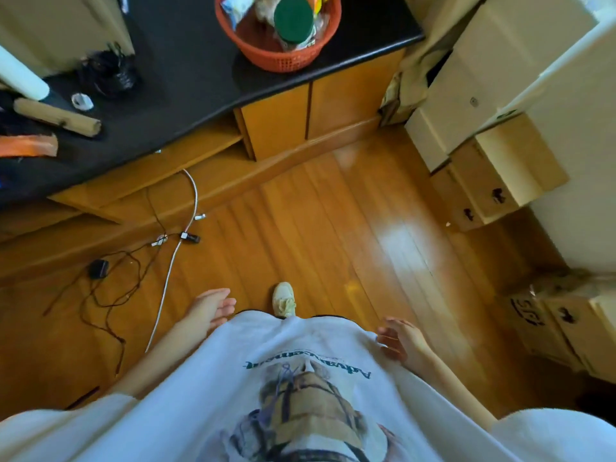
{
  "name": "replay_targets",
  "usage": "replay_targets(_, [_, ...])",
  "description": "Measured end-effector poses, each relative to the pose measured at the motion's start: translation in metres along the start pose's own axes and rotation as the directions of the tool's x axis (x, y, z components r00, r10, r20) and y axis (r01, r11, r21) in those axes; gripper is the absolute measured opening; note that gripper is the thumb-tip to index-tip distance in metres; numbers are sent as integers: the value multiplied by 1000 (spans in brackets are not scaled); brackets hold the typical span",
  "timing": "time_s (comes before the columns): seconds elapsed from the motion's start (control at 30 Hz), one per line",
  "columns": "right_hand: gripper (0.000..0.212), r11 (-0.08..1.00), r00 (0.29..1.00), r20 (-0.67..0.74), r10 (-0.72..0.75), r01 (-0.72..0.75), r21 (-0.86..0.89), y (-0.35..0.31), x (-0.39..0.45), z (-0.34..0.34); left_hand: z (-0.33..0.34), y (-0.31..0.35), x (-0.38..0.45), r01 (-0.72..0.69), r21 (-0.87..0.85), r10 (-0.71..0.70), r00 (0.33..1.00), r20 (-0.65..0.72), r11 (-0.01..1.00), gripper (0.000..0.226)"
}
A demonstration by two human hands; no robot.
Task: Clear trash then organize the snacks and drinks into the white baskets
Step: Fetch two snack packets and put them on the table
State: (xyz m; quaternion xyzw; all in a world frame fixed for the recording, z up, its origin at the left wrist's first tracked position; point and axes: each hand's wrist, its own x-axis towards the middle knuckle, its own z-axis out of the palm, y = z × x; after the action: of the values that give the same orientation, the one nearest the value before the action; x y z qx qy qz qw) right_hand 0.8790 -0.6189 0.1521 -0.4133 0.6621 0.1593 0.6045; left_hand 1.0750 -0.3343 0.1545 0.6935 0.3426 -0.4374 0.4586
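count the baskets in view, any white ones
1: an orange-red basket on the black countertop at top centre, holding snack packets and a green-lidded jar. No white baskets show; any would be out of frame.

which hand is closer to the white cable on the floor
Left. The left hand hangs open just right of the white cable in the image. The right hand hangs on the far side of the body, well away from it.

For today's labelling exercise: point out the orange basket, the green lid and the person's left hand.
orange basket (266, 56): head view, on its front mesh wall.
green lid (293, 17): head view, on the lid's flat top.
left hand (211, 306): head view, on the open palm.
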Motion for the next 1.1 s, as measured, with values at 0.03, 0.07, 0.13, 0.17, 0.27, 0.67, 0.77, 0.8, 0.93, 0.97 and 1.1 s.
replay_targets(0.03, [12, 1000, 1000, -26, 5, -4, 28, -9, 3, 0, 11, 22, 4, -25, 36, 24, 1000, 19, 999, 32])
replay_targets(0.07, [13, 999, 999, -53, 11, -8, 53, -17, 7, -1, 24, 46, 6, -46, 47, 44, 998, 33, 998, 31])
replay_targets(0.13, [14, 996, 995, -97, 37, -29, 90, -34, 14, -2, 48, 86, 11, -92, 88, 85, 993, 83, 992, 28])
replay_targets(0.17, [14, 994, 992, -114, 52, -40, 105, -43, 17, -3, 58, 100, 15, -105, 105, 92, 988, 120, 989, 27])
replay_targets(0.27, [5, 987, 985, -145, 93, -71, 147, -76, 30, -5, 85, 141, 30, -131, 149, 105, 980, 171, 980, 25])
replay_targets(0.67, [8, 1000, 998, -64, -17, 17, -2, -348, 99, 28, 137, 293, 77, -57, -7, 58, 998, 39, 998, 32])
replay_targets(0.77, [13, 994, 995, 19, -94, 95, -61, -420, 110, 61, 133, 321, 85, -73, -92, 71, 997, -20, 993, 29])
replay_targets(0.8, [14, 990, 992, 51, -113, 117, -74, -442, 111, 73, 129, 328, 87, -70, -132, 65, 997, -43, 989, 26])
replay_targets(0.93, [20, 967, 973, 139, -183, 204, -153, -514, 111, 125, 105, 329, 100, -3, -233, -15, 997, -77, 973, 32])
replay_targets(0.97, [23, 959, 968, 154, -196, 222, -176, -529, 112, 138, 99, 329, 105, 29, -229, -48, 996, -77, 973, 36])
replay_targets(1.1, [27, 940, 963, 163, -217, 251, -232, -571, 118, 180, 79, 344, 122, 156, -280, -200, 970, -137, 947, 34])
